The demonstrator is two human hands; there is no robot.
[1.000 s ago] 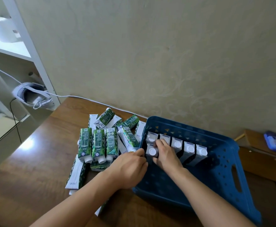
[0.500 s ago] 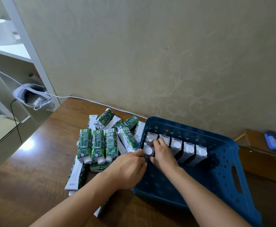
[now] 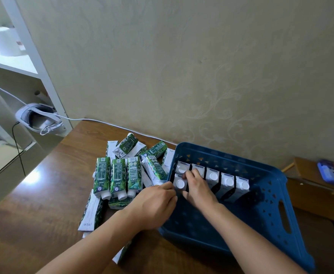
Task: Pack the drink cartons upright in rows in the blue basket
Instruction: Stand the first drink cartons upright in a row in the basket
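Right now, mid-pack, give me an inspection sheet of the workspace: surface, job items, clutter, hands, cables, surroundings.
Surface: brown wooden table, glare patch at left.
Job's things: blue basket holds five upright cartons in the back row; a sixth carton starts the second row at the left wall. Loose cartons are piled left of the basket.
Clutter: nothing seen.
Hands: left hand at the basket's left wall, fingers touching the sixth carton; right hand gripping it.
Cables: white cable along the wall; black cable hanging at left.
Surroundings: white shelf unit, white headset, patterned wall.
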